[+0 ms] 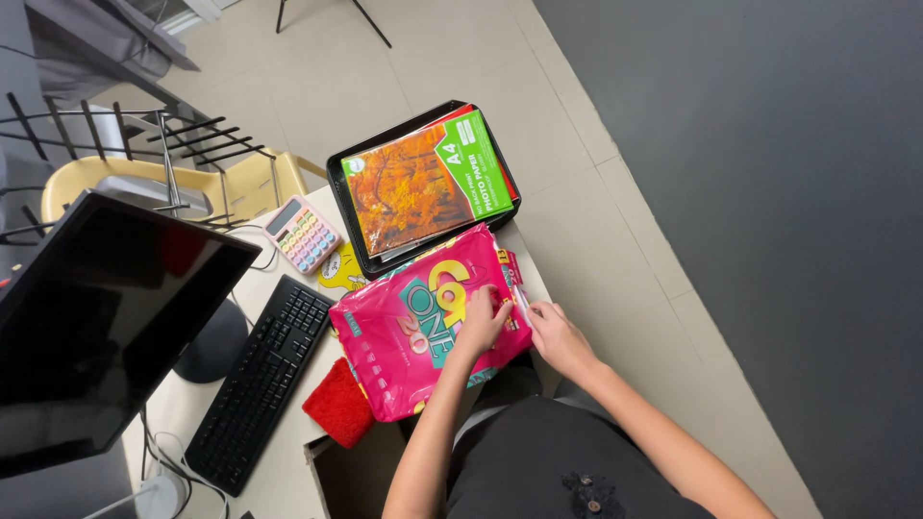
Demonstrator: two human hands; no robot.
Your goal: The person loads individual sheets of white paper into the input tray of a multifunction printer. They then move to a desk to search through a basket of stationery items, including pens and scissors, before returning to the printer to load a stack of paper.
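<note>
A bright pink plastic packet (409, 327) with large coloured lettering lies on the desk's near right corner. My left hand (481, 322) rests flat on the packet's right part, fingers spread on the plastic. Beside it, my right hand (556, 332) pinches the packet's right edge, fingers closed on the rim near a thin strip. More coloured sheets peek out under that edge.
A black tray (338, 183) holds a pack of paper with an autumn picture (418, 187). A pastel calculator (302, 234), black keyboard (258, 380), dark monitor (96, 317), red cloth (339, 406) and yellow chair (240, 183) surround it. Tiled floor lies to the right.
</note>
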